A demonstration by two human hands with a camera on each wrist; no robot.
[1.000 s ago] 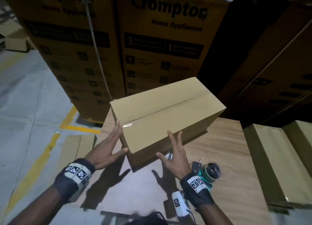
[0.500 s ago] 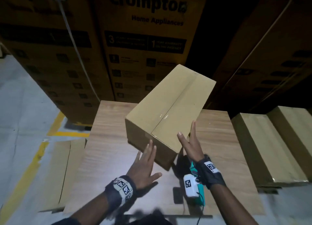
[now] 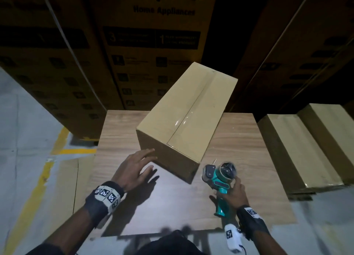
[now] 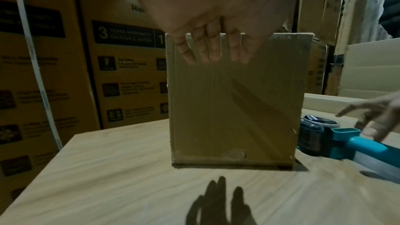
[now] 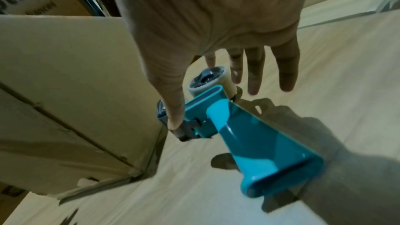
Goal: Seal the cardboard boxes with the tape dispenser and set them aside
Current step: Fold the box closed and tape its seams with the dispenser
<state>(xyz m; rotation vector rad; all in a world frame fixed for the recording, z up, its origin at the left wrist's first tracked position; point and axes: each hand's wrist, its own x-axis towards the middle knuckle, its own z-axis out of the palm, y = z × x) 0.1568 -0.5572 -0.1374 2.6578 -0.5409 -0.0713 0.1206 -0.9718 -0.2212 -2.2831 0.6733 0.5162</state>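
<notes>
Your left hand point(image 3: 134, 168) lies flat with fingers straight against the near end of the box point(image 3: 188, 111), which sits askew in the middle of the desk point(image 3: 118, 132). Your right hand point(image 3: 232, 194) is over the dispenser point(image 3: 218, 180), just beside the box's near right corner; the fingers hang spread above the handle in the right wrist view, with only the thumb down by the cutter end, so no grip has closed yet.

Wrap the handle fully before you lift, and keep the thumb clear of the blade. Hold the box steady with the left palm so it does not slide while the tape goes on. A glossy strip already runs along the top seam; judge whether it reaches over both ends, and press any new strip flat from one edge across.

The box is closed, so you cannot tell what it holds. Two more boxes point(image 3: 306, 149) lie closed to the right of the desk, contents likewise hidden. Large printed cartons point(image 3: 153, 44) stack behind.
</notes>
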